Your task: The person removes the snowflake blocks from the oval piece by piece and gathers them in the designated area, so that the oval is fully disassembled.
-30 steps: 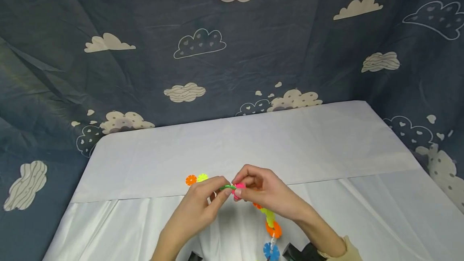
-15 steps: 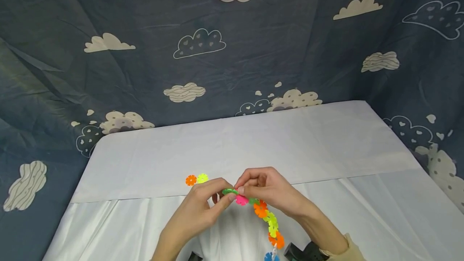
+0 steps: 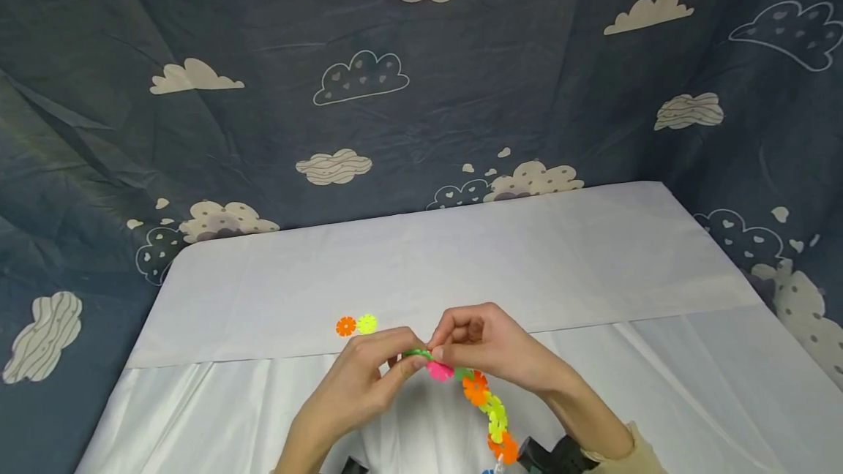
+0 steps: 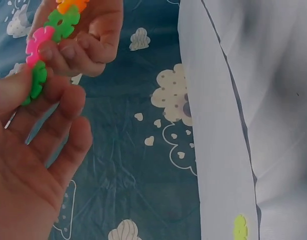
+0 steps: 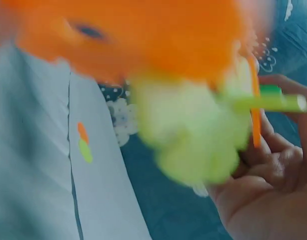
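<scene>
Tablecloth (image 3: 408,269), white, bears discs (image 3: 366,324) before cloud-printed fabric (image 3: 500,93).

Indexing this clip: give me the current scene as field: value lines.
left hand: pinches green notched plastic disc
right hand: pinches pink notched plastic disc
contact: green meets pink; locked or not, unclear
chain: multicoloured notched plastic discs, running on from pink
white tablecloth: orange notched plastic disc beside yellow one
</scene>
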`<state>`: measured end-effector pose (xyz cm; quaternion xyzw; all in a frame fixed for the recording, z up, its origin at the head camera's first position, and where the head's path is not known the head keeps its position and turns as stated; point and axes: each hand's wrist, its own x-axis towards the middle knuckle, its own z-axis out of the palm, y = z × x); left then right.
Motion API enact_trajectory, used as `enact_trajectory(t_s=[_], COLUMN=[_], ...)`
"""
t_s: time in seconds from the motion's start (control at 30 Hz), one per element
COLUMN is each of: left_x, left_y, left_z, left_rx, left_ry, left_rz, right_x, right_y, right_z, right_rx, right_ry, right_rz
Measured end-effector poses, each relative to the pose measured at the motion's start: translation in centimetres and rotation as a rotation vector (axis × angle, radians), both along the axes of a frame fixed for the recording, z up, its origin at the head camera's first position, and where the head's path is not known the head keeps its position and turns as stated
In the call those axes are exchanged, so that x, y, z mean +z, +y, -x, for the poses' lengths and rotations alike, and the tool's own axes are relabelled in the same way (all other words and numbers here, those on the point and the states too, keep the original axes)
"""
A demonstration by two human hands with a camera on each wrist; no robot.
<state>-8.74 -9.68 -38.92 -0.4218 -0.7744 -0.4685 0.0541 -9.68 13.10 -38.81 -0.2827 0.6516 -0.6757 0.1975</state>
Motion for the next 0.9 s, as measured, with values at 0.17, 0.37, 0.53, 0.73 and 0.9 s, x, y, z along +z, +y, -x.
enact_trajectory(t_s=[0.17, 0.37, 0.53, 0.73, 0.9], left_x=[-0.1, 0.0, -0.3, -0.3, 0.2], left_y=[0.0, -0.1, -0.1, -1.2, -2.1], left_z=[0.0, 0.1, 0.3, 0.7, 1.1], left_rx=[-0.031, -0.009, 0.011, 0.082, 0.175], left_ry=[-0.011, 0.015, -0.008, -0.072, -0.090], left_rz=[-0.005, -0.021, -0.047, -0.130, -0.183], right_x=[-0.3, -0.3, -0.2, 0.1, 0.4], right_y=[0.1, -0.1, -0.2, 0.2, 0.9], right_z=[0.2, 0.1, 0.1, 0.2, 0.3], right_rx=[0.040, 0.019, 0.004, -0.026, -0.088], right_ry=[-0.001, 0.009, 0.008, 0.000, 0.016], right_rz=[0.033, 0.034, 0.033, 0.008, -0.017])
